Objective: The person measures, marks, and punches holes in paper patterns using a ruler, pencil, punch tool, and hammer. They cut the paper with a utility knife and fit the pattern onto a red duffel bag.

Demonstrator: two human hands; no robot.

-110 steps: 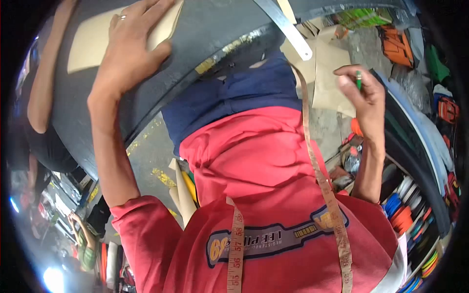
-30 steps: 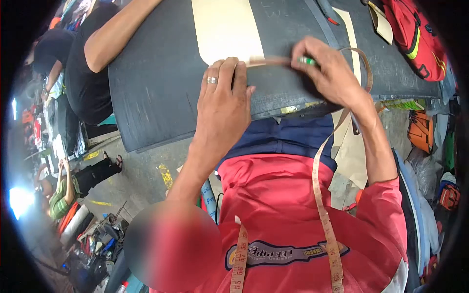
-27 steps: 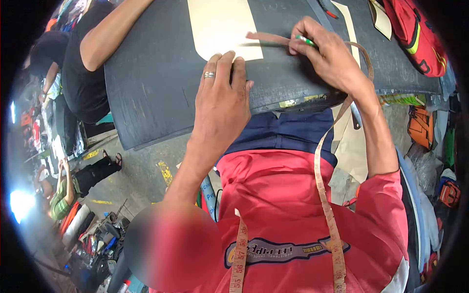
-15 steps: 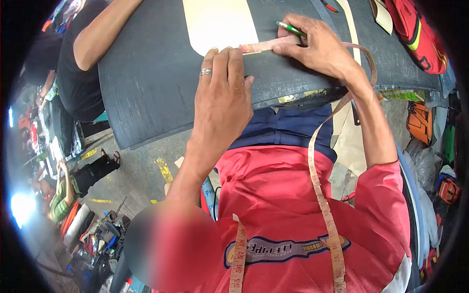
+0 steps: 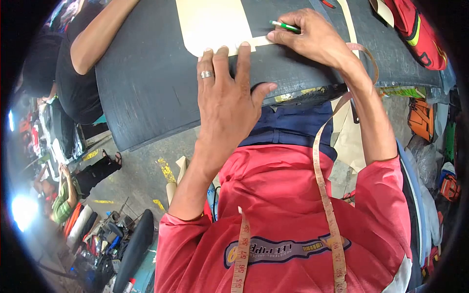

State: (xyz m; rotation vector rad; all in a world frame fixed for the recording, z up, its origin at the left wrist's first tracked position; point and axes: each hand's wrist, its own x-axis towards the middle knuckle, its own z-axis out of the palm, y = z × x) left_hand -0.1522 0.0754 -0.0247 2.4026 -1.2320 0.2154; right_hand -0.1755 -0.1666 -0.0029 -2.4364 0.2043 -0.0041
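A cream-coloured sheet with rounded corners lies on the dark work surface. My left hand, a ring on one finger, rests with spread fingers pressing on its near edge. My right hand is closed, with a green pen between its fingers. Its thumb and fingers also pinch a tape measure, whose short stretch runs left to my left fingertips at the sheet's corner. From the right wrist the tape measure hangs down over the red shirt and loops round to a loose end on the left.
A person's bare arm leans on the surface at the upper left. On the right edge sits a red bag with a yellow stripe. Another person is farther off, near rolls and clutter on the floor. An orange bag is at the right.
My left fingers have spread apart and the thumb has swung out to the right. My right hand has shifted slightly up and left with the pen and tape measure.
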